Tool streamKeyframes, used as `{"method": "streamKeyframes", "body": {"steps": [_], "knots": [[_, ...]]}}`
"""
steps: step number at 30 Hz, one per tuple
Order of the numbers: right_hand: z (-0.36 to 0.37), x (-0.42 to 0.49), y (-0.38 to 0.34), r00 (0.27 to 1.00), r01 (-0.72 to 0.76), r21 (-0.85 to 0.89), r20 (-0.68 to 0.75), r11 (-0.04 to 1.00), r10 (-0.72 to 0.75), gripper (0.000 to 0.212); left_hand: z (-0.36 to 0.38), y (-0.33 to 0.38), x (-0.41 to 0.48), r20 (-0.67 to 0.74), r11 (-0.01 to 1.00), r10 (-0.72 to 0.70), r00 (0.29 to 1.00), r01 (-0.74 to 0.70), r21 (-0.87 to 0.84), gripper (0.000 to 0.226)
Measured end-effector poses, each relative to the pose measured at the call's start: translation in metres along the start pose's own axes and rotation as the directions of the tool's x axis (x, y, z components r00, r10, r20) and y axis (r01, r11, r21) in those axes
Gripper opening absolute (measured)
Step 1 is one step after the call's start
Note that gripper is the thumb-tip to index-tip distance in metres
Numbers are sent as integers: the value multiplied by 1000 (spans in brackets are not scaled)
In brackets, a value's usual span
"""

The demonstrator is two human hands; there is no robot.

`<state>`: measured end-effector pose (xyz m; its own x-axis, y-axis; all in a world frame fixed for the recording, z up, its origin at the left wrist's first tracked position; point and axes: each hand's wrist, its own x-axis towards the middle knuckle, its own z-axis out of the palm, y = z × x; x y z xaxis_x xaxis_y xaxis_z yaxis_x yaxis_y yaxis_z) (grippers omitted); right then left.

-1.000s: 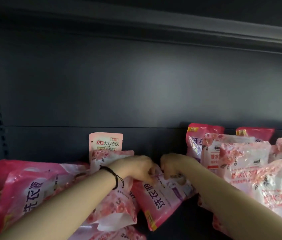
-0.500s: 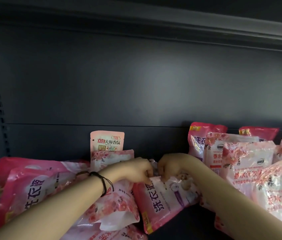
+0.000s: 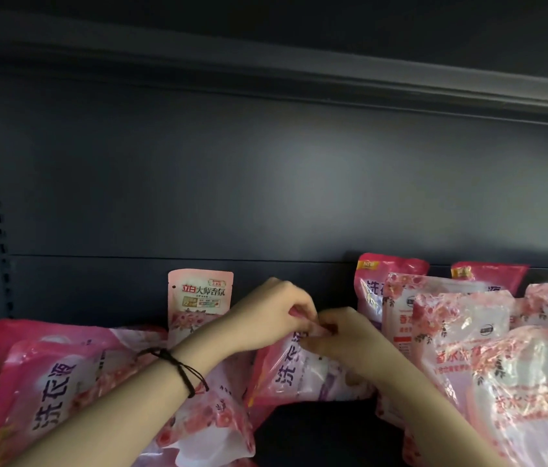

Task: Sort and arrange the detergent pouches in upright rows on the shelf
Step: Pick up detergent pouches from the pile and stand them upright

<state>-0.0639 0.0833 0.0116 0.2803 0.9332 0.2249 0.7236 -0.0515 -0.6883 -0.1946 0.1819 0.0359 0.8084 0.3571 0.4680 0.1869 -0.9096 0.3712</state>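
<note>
Two hands at the top edge of one pink detergent pouch [image 3: 303, 372], tilted mid-shelf: left hand [image 3: 266, 323] and right hand [image 3: 336, 335], each grip pinched on it. Slumped pouches [image 3: 47, 382] left, upright rows [image 3: 461, 332] right, small pouch [image 3: 200, 298] standing against the dark back panel [image 3: 266, 183].

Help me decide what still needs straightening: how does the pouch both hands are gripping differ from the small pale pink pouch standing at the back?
The gripped pouch leans over, pinched at its top edge by the left hand and right hand; the small pale pouch stands upright against the back panel, untouched. The gripped pouch is larger and deeper pink with big dark characters; the small one is paler with fine print. Both are pink with a flower pattern.
</note>
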Motion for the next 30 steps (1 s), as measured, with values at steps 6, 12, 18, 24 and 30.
{"method": "streamKeyframes", "body": {"steps": [6, 12, 18, 24, 30], "knots": [[12, -11, 3, 989, -71, 377, -97, 924, 116, 21, -22, 11, -8, -124, 968, 160, 979, -131, 214, 33], [22, -15, 1, 929, -13, 757, -232, 653, 288, 16, -16, 3, -28, -200, 859, -352, 914, 231, -457, 51], [38, -19, 13, 864, -34, 821, -262, 569, 430, 27, -2, 0, -37, -227, 793, -309, 923, 119, -597, 40], [25, -13, 9, 892, 42, 790, -306, 612, 334, 33, 3, -9, -25, -261, 744, -338, 904, 87, -663, 16], [3, -5, -13, 783, 292, 98, -595, 951, -179, 89, 4, -11, -9, -118, 596, -428, 896, 182, -782, 20]]}}
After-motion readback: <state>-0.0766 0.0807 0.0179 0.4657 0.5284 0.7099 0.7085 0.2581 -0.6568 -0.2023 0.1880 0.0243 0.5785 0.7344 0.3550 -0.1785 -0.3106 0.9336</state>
